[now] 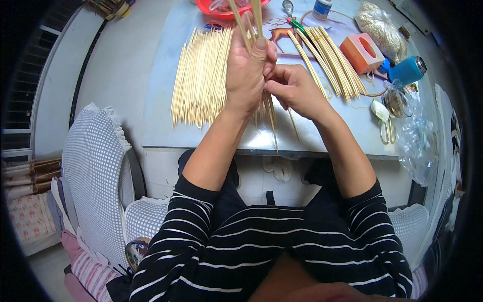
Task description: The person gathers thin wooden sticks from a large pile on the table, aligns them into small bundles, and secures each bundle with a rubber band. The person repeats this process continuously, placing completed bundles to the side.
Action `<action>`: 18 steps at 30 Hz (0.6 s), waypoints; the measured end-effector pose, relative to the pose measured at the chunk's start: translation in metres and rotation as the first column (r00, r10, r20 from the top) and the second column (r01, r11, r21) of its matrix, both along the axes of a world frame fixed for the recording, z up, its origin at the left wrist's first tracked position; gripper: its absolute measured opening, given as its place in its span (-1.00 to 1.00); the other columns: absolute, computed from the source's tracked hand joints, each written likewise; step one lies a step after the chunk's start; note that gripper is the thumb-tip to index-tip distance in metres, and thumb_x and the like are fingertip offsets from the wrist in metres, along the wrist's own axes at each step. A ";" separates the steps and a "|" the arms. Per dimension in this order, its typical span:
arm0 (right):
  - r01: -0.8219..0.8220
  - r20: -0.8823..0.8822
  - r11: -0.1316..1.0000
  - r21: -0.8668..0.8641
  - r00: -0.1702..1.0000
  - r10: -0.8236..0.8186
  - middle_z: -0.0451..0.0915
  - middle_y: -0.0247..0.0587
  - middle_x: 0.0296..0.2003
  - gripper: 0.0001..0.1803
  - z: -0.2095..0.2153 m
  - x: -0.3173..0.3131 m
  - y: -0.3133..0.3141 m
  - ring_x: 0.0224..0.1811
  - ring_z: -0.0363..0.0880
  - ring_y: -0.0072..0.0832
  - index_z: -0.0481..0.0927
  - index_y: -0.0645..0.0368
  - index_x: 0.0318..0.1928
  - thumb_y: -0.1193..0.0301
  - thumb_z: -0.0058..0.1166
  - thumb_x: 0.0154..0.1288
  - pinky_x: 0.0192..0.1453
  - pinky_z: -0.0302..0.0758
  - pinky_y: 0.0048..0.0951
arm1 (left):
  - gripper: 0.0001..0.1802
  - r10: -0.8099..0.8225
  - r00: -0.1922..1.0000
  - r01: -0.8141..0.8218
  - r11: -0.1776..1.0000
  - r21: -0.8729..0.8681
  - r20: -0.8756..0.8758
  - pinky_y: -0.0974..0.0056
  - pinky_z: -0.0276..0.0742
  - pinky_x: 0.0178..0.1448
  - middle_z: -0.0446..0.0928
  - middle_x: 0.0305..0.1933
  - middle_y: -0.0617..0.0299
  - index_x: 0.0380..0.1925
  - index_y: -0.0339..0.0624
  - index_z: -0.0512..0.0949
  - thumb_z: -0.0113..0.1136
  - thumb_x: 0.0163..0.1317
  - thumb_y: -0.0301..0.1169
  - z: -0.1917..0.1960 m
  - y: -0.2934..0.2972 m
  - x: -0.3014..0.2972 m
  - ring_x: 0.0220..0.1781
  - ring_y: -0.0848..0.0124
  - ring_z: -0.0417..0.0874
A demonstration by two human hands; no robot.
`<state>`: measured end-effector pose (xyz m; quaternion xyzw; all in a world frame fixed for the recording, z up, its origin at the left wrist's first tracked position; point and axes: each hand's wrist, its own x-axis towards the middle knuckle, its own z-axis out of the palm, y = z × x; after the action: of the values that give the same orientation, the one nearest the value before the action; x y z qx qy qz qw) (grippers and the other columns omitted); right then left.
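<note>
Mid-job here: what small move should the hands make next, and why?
Probably let the right hand draw the held sticks closer together: they splay at different angles above the left hand, which grips them, and the right fingertips sit close beside that grip.

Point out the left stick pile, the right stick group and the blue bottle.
Left stick pile (200, 78): head view, midway along the sticks.
Right stick group (336, 63): head view, midway along the sticks.
Blue bottle (406, 72): head view, side of its body.
</note>
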<state>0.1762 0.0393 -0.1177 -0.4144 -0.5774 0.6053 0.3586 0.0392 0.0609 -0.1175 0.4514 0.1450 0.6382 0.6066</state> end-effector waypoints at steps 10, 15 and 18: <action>0.025 0.101 0.854 0.520 0.991 -0.090 0.59 -0.14 -0.39 -0.89 0.016 -0.005 -0.010 -0.34 0.60 -0.41 0.59 0.30 -0.29 0.50 0.21 0.26 -0.23 0.50 -0.42 | -0.27 0.208 0.971 -0.161 0.935 0.317 -0.120 0.62 0.30 -0.30 0.39 -0.40 0.46 0.37 -0.34 0.21 0.35 0.30 -0.38 0.023 -0.015 -0.002 -0.43 0.73 0.36; 0.006 0.138 0.926 0.378 0.988 -0.063 0.58 -0.12 -0.39 -0.84 -0.020 0.000 0.004 -0.33 0.60 -0.38 0.57 0.29 -0.31 0.45 0.24 0.23 -0.22 0.51 -0.39 | -0.51 0.097 0.987 -0.090 0.994 0.063 -0.132 0.60 0.26 -0.39 0.37 -0.46 0.51 0.19 -0.35 0.43 0.34 0.31 -0.46 -0.008 -0.006 0.001 -0.47 0.72 0.35; 0.002 0.221 0.888 0.459 0.968 -0.116 0.58 -0.12 -0.39 -0.77 -0.048 0.006 0.016 -0.33 0.59 -0.31 0.60 0.26 -0.27 0.36 0.30 0.19 -0.17 0.51 -0.33 | -0.66 0.112 0.969 -0.126 0.991 -0.052 -0.221 0.55 0.20 -0.49 0.36 -0.49 0.47 0.06 -0.33 0.49 0.26 0.39 -0.39 -0.024 -0.001 0.004 -0.52 0.72 0.32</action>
<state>0.1824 0.0552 -0.1656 -0.4068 -0.7296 0.3866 0.3908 0.0437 0.0596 -0.1413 0.4887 0.2582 0.6152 0.5622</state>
